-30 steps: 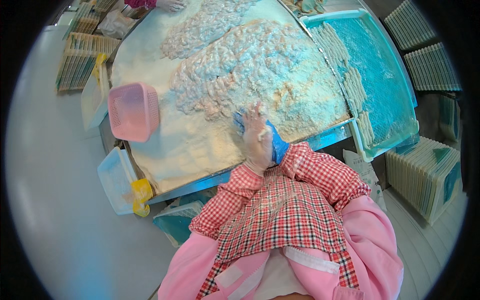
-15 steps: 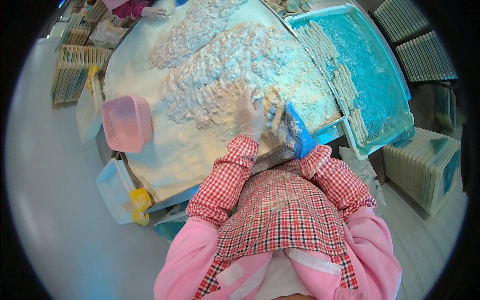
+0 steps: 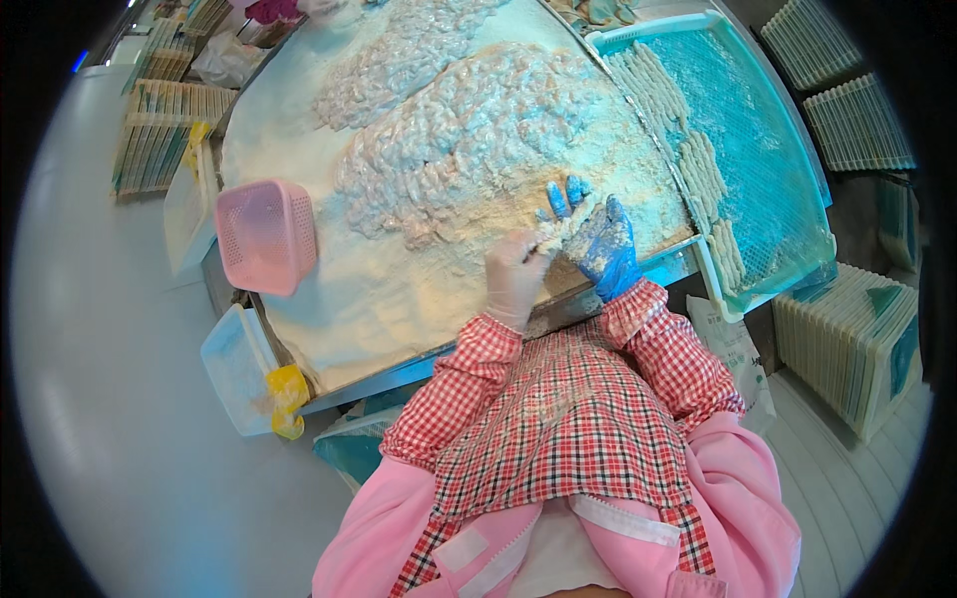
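Observation:
My left hand [image 3: 514, 267] in a clear glove pinches one end of a pale, crumb-coated strip [image 3: 560, 227] at the table's front. My right hand [image 3: 607, 249], in a floury blue glove, supports the strip, its fingers stretched under it. Beyond both hands lie two mounds of wet, pale pieces [image 3: 449, 140], [image 3: 389, 60] on a bed of white powder [image 3: 309, 339], with loose crumb coating [image 3: 628, 169] at the right.
A pink basket [image 3: 264, 237] sits at left. A turquoise mesh tray [image 3: 758, 179] holding rows of strips is at right. Stacked trays [image 3: 837, 349] stand beside the table, as does a tub [image 3: 234, 369]. A co-worker's gloved hand [image 3: 317, 8] shows at top.
My hands were together one second ago, then parted, the right lifting a strip. Now the left has come down and right to the strip, and the right's fingers have spread under it.

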The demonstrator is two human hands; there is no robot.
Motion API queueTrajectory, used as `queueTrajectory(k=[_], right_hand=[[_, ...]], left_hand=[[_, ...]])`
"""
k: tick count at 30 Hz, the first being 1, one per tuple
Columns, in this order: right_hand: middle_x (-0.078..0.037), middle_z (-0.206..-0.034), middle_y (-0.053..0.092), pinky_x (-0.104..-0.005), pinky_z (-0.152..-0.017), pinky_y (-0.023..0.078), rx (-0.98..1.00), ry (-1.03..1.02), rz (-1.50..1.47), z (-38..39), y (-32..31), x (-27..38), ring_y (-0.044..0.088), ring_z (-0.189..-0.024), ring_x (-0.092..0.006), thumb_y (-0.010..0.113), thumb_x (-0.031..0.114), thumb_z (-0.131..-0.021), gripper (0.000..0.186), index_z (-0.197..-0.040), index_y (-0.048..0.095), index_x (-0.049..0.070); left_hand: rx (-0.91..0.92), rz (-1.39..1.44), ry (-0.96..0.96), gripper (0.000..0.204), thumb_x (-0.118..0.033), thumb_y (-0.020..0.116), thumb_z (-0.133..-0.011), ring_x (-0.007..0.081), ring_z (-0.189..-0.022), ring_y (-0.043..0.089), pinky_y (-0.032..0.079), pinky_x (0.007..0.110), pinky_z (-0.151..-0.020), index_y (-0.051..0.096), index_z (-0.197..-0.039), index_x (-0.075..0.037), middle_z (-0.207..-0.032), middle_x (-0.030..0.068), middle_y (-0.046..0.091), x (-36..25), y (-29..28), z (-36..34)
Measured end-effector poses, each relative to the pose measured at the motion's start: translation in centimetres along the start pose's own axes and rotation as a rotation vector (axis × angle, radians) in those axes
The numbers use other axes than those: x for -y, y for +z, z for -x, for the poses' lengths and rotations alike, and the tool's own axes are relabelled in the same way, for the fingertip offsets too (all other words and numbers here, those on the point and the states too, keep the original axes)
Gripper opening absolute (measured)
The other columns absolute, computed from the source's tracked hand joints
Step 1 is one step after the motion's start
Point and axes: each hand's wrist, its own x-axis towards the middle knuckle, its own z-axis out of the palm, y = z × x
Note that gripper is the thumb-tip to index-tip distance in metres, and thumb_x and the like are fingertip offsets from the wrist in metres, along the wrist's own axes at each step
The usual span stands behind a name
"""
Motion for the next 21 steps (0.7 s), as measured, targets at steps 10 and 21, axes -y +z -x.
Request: queueTrajectory(k=[10,21], right_hand=[[-0.013,-0.143,0.036,-0.0464,-0.111,0.027,0.412,-0.139,-0.143,0.7,-2.3,-7.9,0.031,-0.136,-0.0285,0.045,0.037,-0.093,0.058,-0.141,0.033,0.006],[-0.009,-0.117,0.052,-0.0338,-0.083,0.049,-0.064,0.292,0.415,1.8,-4.7,-9.1,0.054,-0.098,-0.0191,0.044,0.038,-0.099,0.047,-0.133,0.041,0.006]], left_hand=[[-0.069,-0.258,0.221,0.053,-0.030,0.048,-0.091,0.0325,-0.139,0.024,0.018,0.043,-0.113,0.040,-0.138,-0.006,-0.146,0.0158,0.034,-0.8,-1.7,0.0],[0.076,-0.693,-0.011,0.062,-0.040,0.049,-0.091,0.0353,-0.137,0.026,0.015,0.050,-0.112,0.036,-0.139,-0.003,-0.147,0.0166,0.032,9.0,-6.8,3.0]])
